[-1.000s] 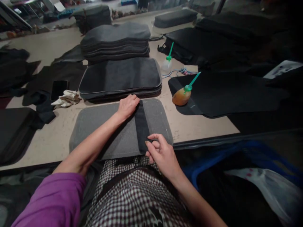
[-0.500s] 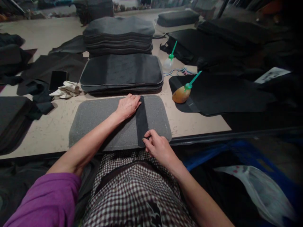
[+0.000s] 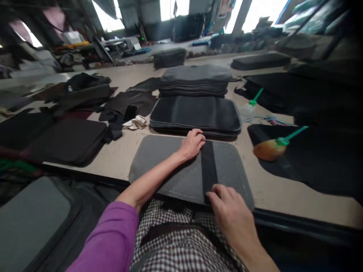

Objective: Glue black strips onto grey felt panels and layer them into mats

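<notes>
A grey panel (image 3: pixel 170 166) with rounded corners lies flat at the table's front edge. Across it, right of its middle, runs a black fabric strip (image 3: pixel 209 162) from far edge to near edge. My left hand (image 3: pixel 193 145) is at the strip's far end, fingers curled and together on its left edge. At the near end, my right hand (image 3: pixel 231 206) has thumb and forefinger closed on the strip; the fingertips partly hide that end.
Behind the panel stand stacks of black padded panels (image 3: pixel 195 113). To the right, a squeeze bottle (image 3: pixel 270 149) of amber liquid lies on black material; a clear bottle (image 3: pixel 248 109) is farther back. A crumpled white cloth (image 3: pixel 136 122) and a phone (image 3: pixel 130 112) lie left.
The camera view has tilted up and turned left, so the panel appears lower and farther right. Both hands stay at the strip's two ends.
</notes>
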Tool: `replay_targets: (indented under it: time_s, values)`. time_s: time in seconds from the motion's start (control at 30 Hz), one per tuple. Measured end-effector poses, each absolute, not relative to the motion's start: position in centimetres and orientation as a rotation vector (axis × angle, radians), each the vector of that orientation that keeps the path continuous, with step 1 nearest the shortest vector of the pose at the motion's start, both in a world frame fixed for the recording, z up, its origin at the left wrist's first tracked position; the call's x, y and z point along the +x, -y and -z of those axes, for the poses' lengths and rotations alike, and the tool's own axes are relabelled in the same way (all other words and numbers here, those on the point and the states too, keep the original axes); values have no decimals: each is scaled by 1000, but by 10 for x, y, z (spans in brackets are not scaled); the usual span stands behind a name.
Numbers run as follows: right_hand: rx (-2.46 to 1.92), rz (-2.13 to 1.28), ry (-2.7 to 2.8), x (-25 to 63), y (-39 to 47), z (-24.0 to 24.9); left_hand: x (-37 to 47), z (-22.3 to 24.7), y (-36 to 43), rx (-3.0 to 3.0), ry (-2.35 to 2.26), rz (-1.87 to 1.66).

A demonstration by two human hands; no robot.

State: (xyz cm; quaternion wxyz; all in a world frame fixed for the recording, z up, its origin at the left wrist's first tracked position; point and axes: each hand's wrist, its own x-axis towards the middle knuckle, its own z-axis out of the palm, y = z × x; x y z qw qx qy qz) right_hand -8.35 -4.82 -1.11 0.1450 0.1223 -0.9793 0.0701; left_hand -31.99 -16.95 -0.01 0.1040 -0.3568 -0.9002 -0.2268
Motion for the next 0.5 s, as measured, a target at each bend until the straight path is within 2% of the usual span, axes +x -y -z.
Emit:
replay_targets:
  time_s: [0.1, 0.23, 0.4, 0.5]
  values:
    - [496, -210, 2743, -89, 40, 26, -323, -14, 204, -985, 2628, 709]
    - [614, -277, 2658, -94, 30, 38, -331, -33, 296, -807, 2703, 707]
    - [505, -370, 2630, -95, 37, 27, -360, -54, 437, -144, 2860, 534]
    - [482, -397, 2597, -96, 47, 17, -371, -58, 494, 240, 2864, 439]
